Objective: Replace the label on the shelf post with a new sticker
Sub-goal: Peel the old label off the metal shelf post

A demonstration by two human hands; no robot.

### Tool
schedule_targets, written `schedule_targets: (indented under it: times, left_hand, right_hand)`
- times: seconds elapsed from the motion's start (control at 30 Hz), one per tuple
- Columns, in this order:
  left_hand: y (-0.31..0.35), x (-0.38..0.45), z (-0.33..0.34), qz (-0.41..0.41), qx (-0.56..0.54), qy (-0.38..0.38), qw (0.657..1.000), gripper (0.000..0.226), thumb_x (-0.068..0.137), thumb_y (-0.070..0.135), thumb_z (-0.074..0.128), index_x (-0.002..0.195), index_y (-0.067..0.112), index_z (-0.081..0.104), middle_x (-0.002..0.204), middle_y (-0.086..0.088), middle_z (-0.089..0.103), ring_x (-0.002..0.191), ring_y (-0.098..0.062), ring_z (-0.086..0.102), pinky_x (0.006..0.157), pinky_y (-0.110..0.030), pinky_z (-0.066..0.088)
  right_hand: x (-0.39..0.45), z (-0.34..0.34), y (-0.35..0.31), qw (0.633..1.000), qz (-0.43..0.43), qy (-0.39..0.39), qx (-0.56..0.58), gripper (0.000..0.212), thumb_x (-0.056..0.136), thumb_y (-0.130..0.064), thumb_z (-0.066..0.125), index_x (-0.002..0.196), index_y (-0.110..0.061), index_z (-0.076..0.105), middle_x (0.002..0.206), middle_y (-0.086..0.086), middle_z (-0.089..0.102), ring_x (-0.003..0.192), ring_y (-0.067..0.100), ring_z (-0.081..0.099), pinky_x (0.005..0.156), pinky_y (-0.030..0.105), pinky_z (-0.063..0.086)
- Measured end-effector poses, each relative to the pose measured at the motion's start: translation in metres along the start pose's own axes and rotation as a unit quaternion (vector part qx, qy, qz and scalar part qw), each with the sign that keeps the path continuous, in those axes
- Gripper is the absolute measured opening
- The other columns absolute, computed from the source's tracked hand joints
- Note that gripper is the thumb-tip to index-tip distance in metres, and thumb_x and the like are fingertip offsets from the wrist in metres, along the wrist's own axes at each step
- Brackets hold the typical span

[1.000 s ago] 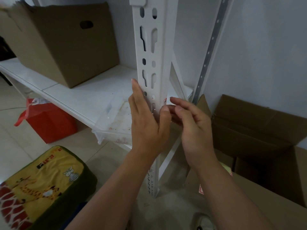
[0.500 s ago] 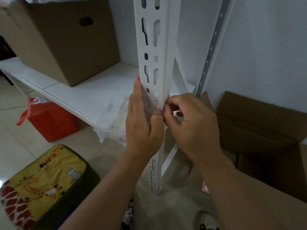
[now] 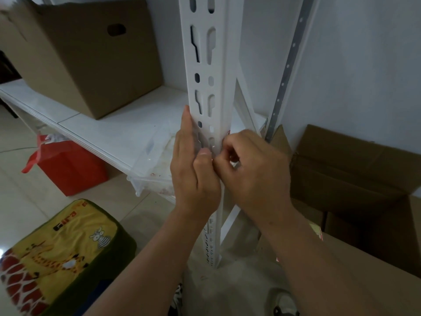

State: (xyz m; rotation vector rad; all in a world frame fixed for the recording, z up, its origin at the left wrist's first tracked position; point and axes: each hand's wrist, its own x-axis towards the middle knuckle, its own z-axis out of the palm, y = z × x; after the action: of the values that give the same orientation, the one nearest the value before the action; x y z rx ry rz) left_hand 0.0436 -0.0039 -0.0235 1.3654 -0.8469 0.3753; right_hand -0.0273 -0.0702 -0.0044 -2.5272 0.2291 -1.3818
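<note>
So, going left to right: a yellow giraffe-print cushion with a dark green edge [image 3: 57, 254] is sitting on the floor bottom left, a red paper bag [image 3: 68, 165] is tucked under the white shelf board [image 3: 95, 133], and a big brown cardboard box with a handle hole [image 3: 91, 53] is standing on top of it. A clear plastic tray [image 3: 157, 160] is poking out over the shelf edge.

Then the white slotted metal shelf post [image 3: 209, 65] is running upright through the middle. The left hand [image 3: 193, 176] is lying flat along its left face, fingers straight, thumb pressing on the front, basically bracing it. The right hand [image 3: 252, 169] is curling in tight at the post's right edge, fingertips pinching at something there. Only a tiny sliver of red-and-white label [image 3: 227, 133] is peeking out above the knuckles, so I can't tell whether it's the old one or the new sticker.

My guess is it's thin, light and floppy, easy to tear or crease, so picking at a corner with a nail and peeling slowly along the post seems the way.

Flattened brown cardboard boxes [image 3: 355, 174] are leaning on the right.
</note>
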Motion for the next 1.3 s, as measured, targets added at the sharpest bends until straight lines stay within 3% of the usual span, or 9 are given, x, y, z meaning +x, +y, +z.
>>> schedule_targets:
  times: [0.1,0.23,0.4,0.5,0.63,0.77,0.93,1.1,1.3]
  left_hand:
    - [-0.001,-0.001,-0.005,-0.033,-0.045,-0.009,0.998,0.068,0.085,0.024,0.027,0.149,0.0,0.026,0.142,-0.006,0.048,0.125,-0.027,0.051,0.096,-0.054,0.047]
    - [0.004,-0.006,-0.004,-0.05,-0.031,-0.011,0.998,0.065,0.088,0.022,0.031,0.149,0.001,0.025,0.15,-0.011,0.038,0.136,-0.024,0.042,0.103,-0.05,0.045]
    - [0.014,-0.012,0.0,0.022,0.09,0.048,0.995,0.046,0.082,0.014,0.043,0.122,-0.009,0.048,0.123,-0.024,0.045,0.116,-0.019,0.043,0.096,-0.016,0.035]
    - [0.015,-0.012,-0.001,0.071,0.142,0.037,0.987,0.032,0.083,0.013,0.045,0.104,-0.006,0.06,0.104,-0.022,0.054,0.099,-0.028,0.05,0.085,-0.021,0.038]
    - [0.017,-0.013,-0.003,0.117,0.141,0.01,0.983,0.029,0.086,0.011,0.047,0.101,-0.006,0.064,0.099,-0.007,0.056,0.091,-0.025,0.055,0.08,-0.025,0.045]
    - [0.019,-0.014,-0.003,0.128,0.133,-0.007,0.983,0.027,0.087,0.013,0.05,0.097,-0.005,0.067,0.093,-0.014,0.062,0.088,-0.021,0.057,0.08,-0.021,0.044]
    - [0.021,-0.014,-0.002,0.115,0.119,-0.004,0.986,0.021,0.091,0.013,0.053,0.091,-0.003,0.066,0.088,-0.005,0.061,0.082,-0.013,0.055,0.077,-0.016,0.042]
    - [0.022,-0.014,-0.003,0.099,0.124,-0.004,0.987,0.017,0.092,0.011,0.055,0.09,-0.002,0.065,0.084,-0.003,0.06,0.077,-0.006,0.053,0.072,-0.011,0.041]
    - [0.021,-0.014,-0.003,0.106,0.142,0.016,0.984,0.015,0.091,0.01,0.057,0.087,-0.002,0.065,0.084,0.001,0.057,0.076,-0.006,0.052,0.071,-0.009,0.041]
  right_hand:
    - [-0.009,0.002,0.0,1.0,0.005,-0.003,0.024,0.021,0.089,-0.02,0.056,0.073,-0.008,0.062,0.068,0.002,0.059,0.057,0.012,0.05,0.051,0.026,0.046]
    - [-0.006,-0.009,0.002,0.977,0.121,0.028,0.172,0.012,0.086,-0.021,0.055,0.079,-0.013,0.061,0.071,-0.011,0.055,0.069,0.007,0.055,0.062,0.01,0.046]
    - [-0.009,-0.013,-0.007,0.908,0.241,-0.03,0.341,0.01,0.09,-0.008,0.06,0.086,-0.016,0.064,0.077,-0.009,0.064,0.075,0.011,0.064,0.066,0.021,0.055]
    - [-0.006,-0.018,-0.008,0.871,0.252,-0.046,0.42,0.011,0.091,0.0,0.055,0.087,-0.006,0.064,0.077,-0.006,0.065,0.072,0.008,0.063,0.063,0.018,0.053]
    - [-0.005,-0.023,-0.007,0.82,0.256,-0.05,0.51,0.022,0.088,0.002,0.044,0.082,-0.007,0.063,0.076,-0.008,0.065,0.074,0.005,0.064,0.063,0.016,0.051]
    - [-0.005,-0.023,-0.004,0.773,0.266,-0.066,0.572,0.026,0.08,-0.003,0.04,0.076,-0.012,0.065,0.08,0.005,0.066,0.081,0.025,0.066,0.068,0.028,0.052]
    - [-0.006,-0.024,-0.001,0.762,0.276,-0.074,0.58,0.023,0.079,-0.007,0.04,0.077,-0.007,0.062,0.079,0.006,0.066,0.082,0.026,0.066,0.07,0.032,0.052]
    - [-0.006,-0.024,-0.002,0.753,0.29,-0.071,0.586,0.026,0.078,-0.007,0.039,0.078,-0.009,0.065,0.076,0.001,0.068,0.076,0.015,0.065,0.063,0.023,0.05]
    - [-0.008,-0.02,-0.001,0.756,0.307,-0.073,0.574,0.028,0.081,-0.012,0.041,0.081,-0.013,0.069,0.078,0.003,0.069,0.079,0.021,0.066,0.069,0.03,0.054]
